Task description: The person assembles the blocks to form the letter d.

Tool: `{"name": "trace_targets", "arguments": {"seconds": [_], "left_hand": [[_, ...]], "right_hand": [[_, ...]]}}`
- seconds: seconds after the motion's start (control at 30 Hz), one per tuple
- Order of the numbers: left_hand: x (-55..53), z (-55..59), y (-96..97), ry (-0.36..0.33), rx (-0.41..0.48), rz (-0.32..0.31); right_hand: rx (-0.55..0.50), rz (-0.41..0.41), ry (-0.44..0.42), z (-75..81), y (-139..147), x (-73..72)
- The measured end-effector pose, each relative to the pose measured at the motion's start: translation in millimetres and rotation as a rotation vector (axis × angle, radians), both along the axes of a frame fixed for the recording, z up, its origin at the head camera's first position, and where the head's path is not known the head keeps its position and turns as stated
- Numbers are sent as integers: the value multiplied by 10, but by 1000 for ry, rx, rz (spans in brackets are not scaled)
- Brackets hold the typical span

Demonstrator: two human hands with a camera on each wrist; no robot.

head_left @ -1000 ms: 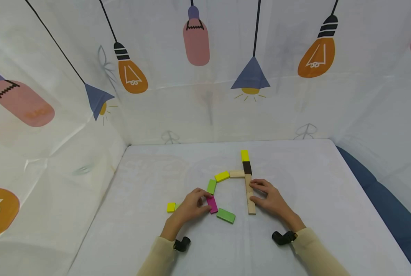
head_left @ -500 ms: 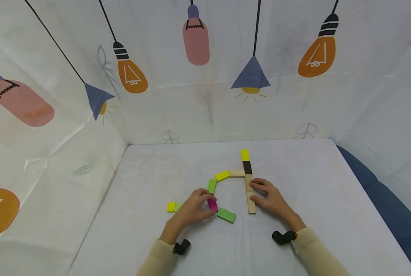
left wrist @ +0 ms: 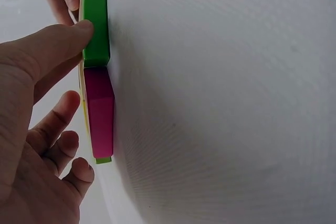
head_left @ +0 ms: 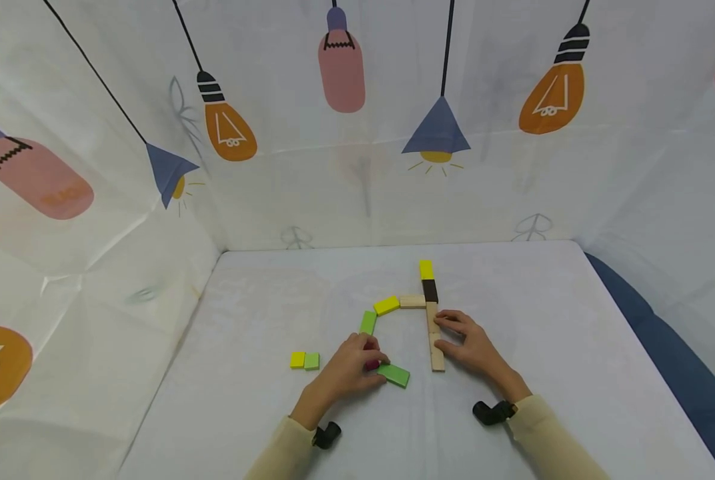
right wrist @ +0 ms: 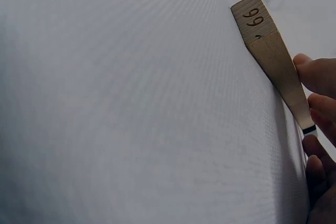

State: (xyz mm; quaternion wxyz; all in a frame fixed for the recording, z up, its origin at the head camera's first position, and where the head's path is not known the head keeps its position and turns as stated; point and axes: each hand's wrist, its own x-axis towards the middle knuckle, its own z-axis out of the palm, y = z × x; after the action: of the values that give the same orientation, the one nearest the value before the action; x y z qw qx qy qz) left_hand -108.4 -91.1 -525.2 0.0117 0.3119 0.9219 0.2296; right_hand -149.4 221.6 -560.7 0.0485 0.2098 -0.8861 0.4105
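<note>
My left hand has its thumb and index finger on either side of the near left end of a green block, pinching it flat on the table. Under that hand, mostly hidden in the head view, lies a magenta block, whose end meets the green one in the left wrist view. The other left fingers are loosely bent beside the magenta block. My right hand rests its thumb and fingertips against the right side of two plain wooden blocks standing in a straight line.
Beyond the wooden blocks come a black block and a yellow block. A wooden block, a yellow block and a green block curve leftward. Left of my left hand lie small yellow and green blocks.
My left hand has moved right from the magenta block to the near green block, uncovering the small green block at left. The right hand has stayed in place.
</note>
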Motion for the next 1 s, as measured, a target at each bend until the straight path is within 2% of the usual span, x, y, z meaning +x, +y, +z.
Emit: {"name": "trace_targets", "arguments": {"seconds": [0.23, 0.43, 0.57, 0.8, 1.0], "left_hand": [[-2, 29, 34, 11, -13, 17], [0, 50, 63, -11, -27, 57], [8, 74, 22, -31, -4, 69], [16, 108, -265, -73, 84, 97], [27, 107, -589, -100, 113, 189]], "right_hand": [[-7, 4, 2, -11, 2, -6], [4, 0, 17, -32, 12, -20], [8, 0, 23, -43, 16, -27], [13, 4, -14, -14, 21, -35], [6, 7, -9, -10, 18, -50]]}}
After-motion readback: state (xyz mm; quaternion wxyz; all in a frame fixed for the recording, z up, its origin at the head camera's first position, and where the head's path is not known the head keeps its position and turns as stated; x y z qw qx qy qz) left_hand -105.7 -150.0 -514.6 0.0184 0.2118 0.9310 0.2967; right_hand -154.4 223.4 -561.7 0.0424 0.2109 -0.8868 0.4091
